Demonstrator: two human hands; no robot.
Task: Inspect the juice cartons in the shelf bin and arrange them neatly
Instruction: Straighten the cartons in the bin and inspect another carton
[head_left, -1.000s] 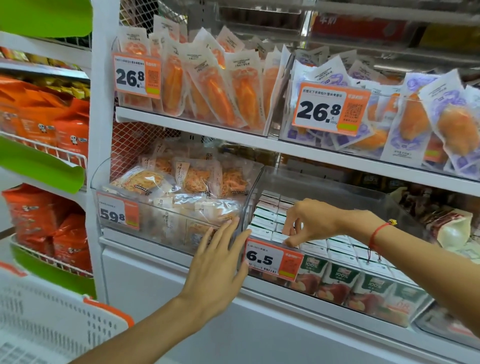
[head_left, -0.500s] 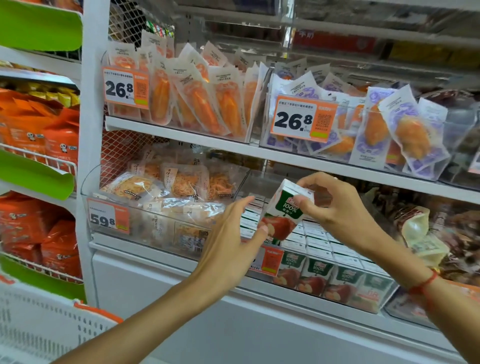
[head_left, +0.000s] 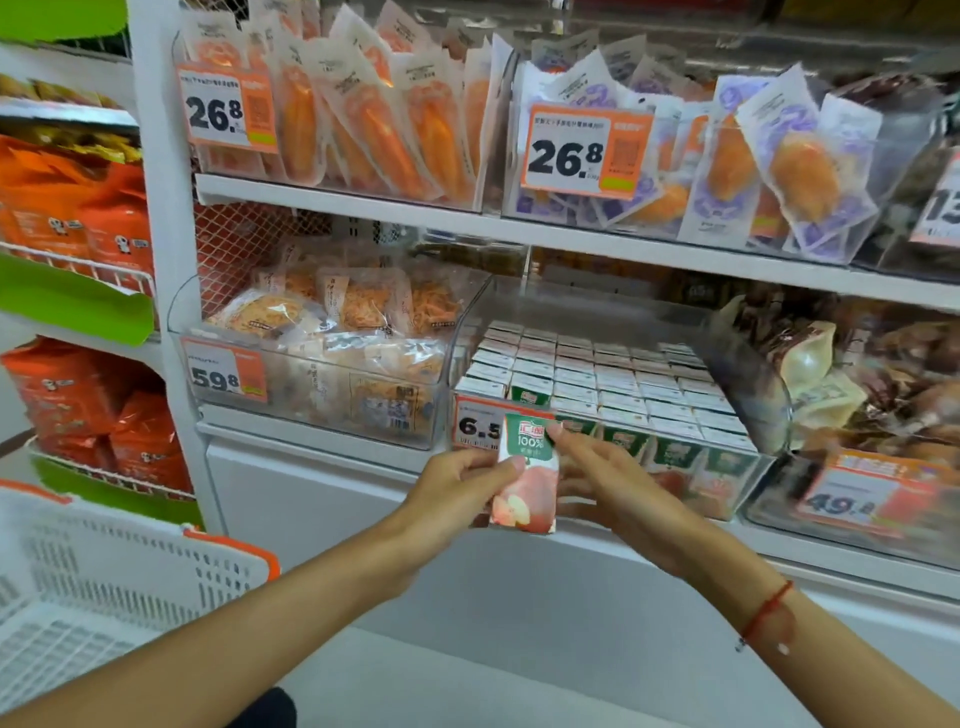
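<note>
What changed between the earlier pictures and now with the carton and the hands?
The right hand lifted one juice carton out of the bin and brought it down in front; the left hand left the bin front and now grips it too. The other cartons stayed in rows.

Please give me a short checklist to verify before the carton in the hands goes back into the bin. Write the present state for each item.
1. Carton held firmly: ok. The left hand grips the juice carton at its left edge, and the right hand touches its top right corner.
2. Front label readable for inspection: ok. It faces the camera, upright.
3. Carton free of dents or leaks: cannot tell, only the front shows and it is a little blurred.
4. Free slot in the bin: ok. A gap shows in the front row, behind the 6.5 price tag.
5. Other cartons in straight rows: ok.
</note>
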